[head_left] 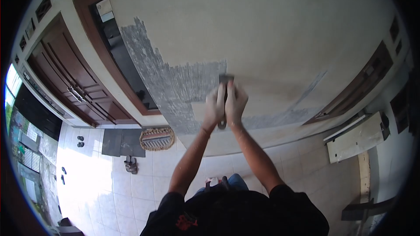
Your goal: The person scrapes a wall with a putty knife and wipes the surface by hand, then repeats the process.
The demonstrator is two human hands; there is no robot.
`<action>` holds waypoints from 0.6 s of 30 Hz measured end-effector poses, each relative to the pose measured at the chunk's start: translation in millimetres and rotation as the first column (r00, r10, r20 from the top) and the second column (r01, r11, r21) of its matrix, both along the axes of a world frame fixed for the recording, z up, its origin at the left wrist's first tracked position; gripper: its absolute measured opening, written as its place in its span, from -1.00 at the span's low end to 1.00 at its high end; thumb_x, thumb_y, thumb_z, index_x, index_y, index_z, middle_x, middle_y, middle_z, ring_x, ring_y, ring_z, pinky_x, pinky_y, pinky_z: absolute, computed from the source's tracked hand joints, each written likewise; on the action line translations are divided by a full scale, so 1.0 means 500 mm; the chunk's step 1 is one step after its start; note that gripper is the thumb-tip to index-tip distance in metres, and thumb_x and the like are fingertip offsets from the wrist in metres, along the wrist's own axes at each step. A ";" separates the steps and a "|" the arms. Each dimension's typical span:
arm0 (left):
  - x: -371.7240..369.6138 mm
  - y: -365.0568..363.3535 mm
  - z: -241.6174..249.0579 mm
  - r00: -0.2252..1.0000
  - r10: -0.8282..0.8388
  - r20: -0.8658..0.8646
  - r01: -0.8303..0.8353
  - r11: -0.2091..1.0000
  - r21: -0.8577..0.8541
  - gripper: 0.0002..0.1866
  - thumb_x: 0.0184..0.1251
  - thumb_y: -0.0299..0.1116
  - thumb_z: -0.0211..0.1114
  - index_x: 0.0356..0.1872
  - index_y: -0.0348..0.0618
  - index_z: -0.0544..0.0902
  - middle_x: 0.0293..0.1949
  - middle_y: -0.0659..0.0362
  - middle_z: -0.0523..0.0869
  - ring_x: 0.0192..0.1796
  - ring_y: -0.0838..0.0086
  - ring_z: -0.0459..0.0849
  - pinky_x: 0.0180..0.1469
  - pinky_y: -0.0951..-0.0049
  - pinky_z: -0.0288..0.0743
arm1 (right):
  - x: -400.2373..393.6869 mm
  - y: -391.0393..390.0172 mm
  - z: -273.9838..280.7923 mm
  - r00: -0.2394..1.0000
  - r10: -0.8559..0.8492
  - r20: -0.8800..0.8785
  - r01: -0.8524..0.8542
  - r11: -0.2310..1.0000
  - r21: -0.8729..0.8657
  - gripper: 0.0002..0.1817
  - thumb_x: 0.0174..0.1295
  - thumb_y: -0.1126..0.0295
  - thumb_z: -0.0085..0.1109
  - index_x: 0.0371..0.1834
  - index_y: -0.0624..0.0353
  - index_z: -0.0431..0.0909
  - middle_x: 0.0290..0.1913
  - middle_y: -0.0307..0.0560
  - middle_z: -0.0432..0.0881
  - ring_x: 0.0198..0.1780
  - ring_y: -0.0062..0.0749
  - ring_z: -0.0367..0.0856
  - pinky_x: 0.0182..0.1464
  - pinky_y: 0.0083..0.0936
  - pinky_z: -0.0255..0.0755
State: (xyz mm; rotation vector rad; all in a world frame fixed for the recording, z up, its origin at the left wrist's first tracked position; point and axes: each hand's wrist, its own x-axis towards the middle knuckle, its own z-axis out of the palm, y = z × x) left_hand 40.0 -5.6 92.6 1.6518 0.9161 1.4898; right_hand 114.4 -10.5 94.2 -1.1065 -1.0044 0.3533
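Both of my hands are closed around one scraper (pixel 226 78), its dark blade up against the wall (pixel 271 30). My left hand (pixel 213 107) wraps it from the left, and my right hand (pixel 236 104) from the right. The end of its handle shows below my palms. Left of the blade, a grey scraped area (pixel 175 81) with ragged edges spreads over the cream wall. Another grey strip runs low along the wall to the right. Whitish dust seems to coat my hands.
A brown double door (pixel 72 76) and a brown-framed window stand at left. An oval rug (pixel 157 139), dark mats and sandals (pixel 131 164) lie on the tiled floor. A pale panel (pixel 356 139) leans at right, near a dark bench (pixel 365 210).
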 end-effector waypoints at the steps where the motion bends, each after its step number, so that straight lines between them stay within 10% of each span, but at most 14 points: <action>1: 0.004 0.015 0.015 0.995 -0.059 0.080 0.062 0.997 -0.040 -0.64 0.57 -0.23 -0.03 -0.21 -0.42 0.51 -0.41 -0.23 0.58 -0.40 0.42 0.44 -0.29 0.22 0.43 | 0.003 0.006 0.051 0.998 0.050 -0.044 -0.050 0.999 -0.002 -0.56 0.43 0.27 0.11 -0.59 0.30 0.33 -0.62 -0.35 0.29 -0.45 -0.69 0.24 -0.46 -0.48 0.19; 3: 0.011 0.040 0.041 0.955 -0.168 0.243 0.193 0.977 -0.085 -0.66 0.56 -0.24 -0.02 -0.20 -0.38 0.52 -0.40 -0.23 0.58 -0.43 0.34 0.42 -0.29 0.22 0.43 | 0.007 0.011 0.051 0.996 0.065 -0.064 -0.065 0.998 0.004 -0.55 0.43 0.28 0.10 -0.60 0.31 0.33 -0.64 -0.26 0.30 -0.47 -0.65 0.23 -0.47 -0.44 0.19; 6: 0.005 0.004 -0.140 0.998 0.002 -0.067 -0.001 1.000 0.014 -0.65 0.56 -0.23 -0.03 -0.19 -0.36 0.55 -0.35 -0.26 0.61 -0.34 -0.08 0.60 -0.27 0.19 0.45 | 0.001 0.007 -0.137 1.000 -0.011 0.001 0.011 1.000 0.002 -0.57 0.44 0.32 0.07 -0.61 0.32 0.33 -0.68 -0.08 0.31 -0.51 -0.61 0.23 -0.49 -0.37 0.19; 8: 0.002 -0.047 -0.383 0.993 0.003 -0.117 -0.042 0.944 -0.327 -0.58 0.50 -0.12 0.02 0.01 -0.33 0.56 -0.21 -0.27 0.65 -0.15 -0.14 0.68 -0.23 0.11 0.49 | 0.008 -0.042 -0.365 0.992 -0.049 0.118 0.090 0.925 -0.370 -0.52 0.40 0.15 0.06 -0.55 0.36 0.51 -0.60 0.15 0.57 -0.55 -0.32 0.54 -0.45 -0.22 0.32; 9: -0.003 -0.071 -0.479 0.995 -0.104 -0.006 0.071 0.714 -0.697 -0.55 0.47 -0.10 0.05 0.06 -0.34 0.52 -0.16 -0.26 0.68 -0.13 -0.15 0.69 -0.22 0.09 0.51 | 0.027 -0.066 -0.480 0.994 0.003 0.105 0.068 0.741 -0.669 -0.47 0.31 0.04 0.09 -0.52 0.37 0.62 -0.49 0.24 0.65 -0.44 -0.09 0.70 -0.36 -0.12 0.41; 10: -0.035 -0.049 -0.689 0.651 -0.344 -0.677 0.219 0.939 -0.267 -0.52 0.50 -0.03 0.01 0.05 -0.33 0.51 -0.17 -0.20 0.73 -0.10 -0.03 0.73 -0.17 0.13 0.55 | 0.038 -0.106 -0.559 0.996 -0.073 0.055 0.089 0.613 -0.785 -0.49 0.21 0.02 0.13 -0.52 0.35 0.66 -0.47 0.25 0.66 -0.35 0.00 0.73 -0.28 -0.08 0.46; 12: -0.044 -0.121 -0.540 0.791 -0.604 -0.095 0.172 0.369 -0.913 -0.43 0.46 0.14 0.04 -0.16 -0.30 0.60 -0.41 0.00 0.77 -0.48 0.36 0.75 -0.49 0.35 0.57 | 0.093 -0.181 -0.681 0.995 -0.003 0.098 0.086 0.520 -0.850 -0.55 0.19 0.08 0.12 -0.47 0.32 0.68 -0.43 0.25 0.68 -0.30 0.11 0.72 -0.23 -0.06 0.49; 15: -0.083 -0.067 -0.400 0.740 -0.566 -0.363 0.174 0.683 -0.710 -0.48 0.45 0.11 0.09 -0.26 -0.25 0.60 -0.50 0.07 0.75 -0.53 0.37 0.72 -0.45 0.28 0.59 | 0.195 -0.282 -0.790 0.998 -0.058 0.023 0.043 0.366 -0.930 -0.52 0.11 0.01 0.16 -0.36 0.31 0.69 -0.32 0.27 0.71 -0.21 0.11 0.72 -0.13 -0.08 0.50; 16: -0.095 -0.044 -0.326 0.787 -0.244 -0.567 0.053 0.942 -0.332 -0.57 0.42 0.03 0.17 -0.29 -0.23 0.61 -0.49 -0.04 0.73 -0.44 0.09 0.74 -0.43 0.21 0.56 | 0.239 -0.310 -0.841 0.991 -0.085 0.104 0.126 0.327 -0.937 -0.51 0.09 0.03 0.18 -0.39 0.36 0.69 -0.40 0.21 0.71 -0.24 0.03 0.73 -0.21 -0.14 0.52; 18: -0.107 -0.049 -0.067 0.831 0.233 -0.506 -0.238 0.970 0.056 -0.73 0.38 -0.15 0.26 -0.27 -0.19 0.63 -0.50 -0.03 0.70 -0.39 0.03 0.72 -0.39 0.20 0.53 | 0.317 -0.383 -0.808 0.925 -0.270 -0.265 -0.186 0.285 -0.940 -0.58 0.14 0.15 0.07 -0.42 0.40 0.63 -0.57 0.10 0.62 -0.55 -0.11 0.63 -0.51 -0.17 0.44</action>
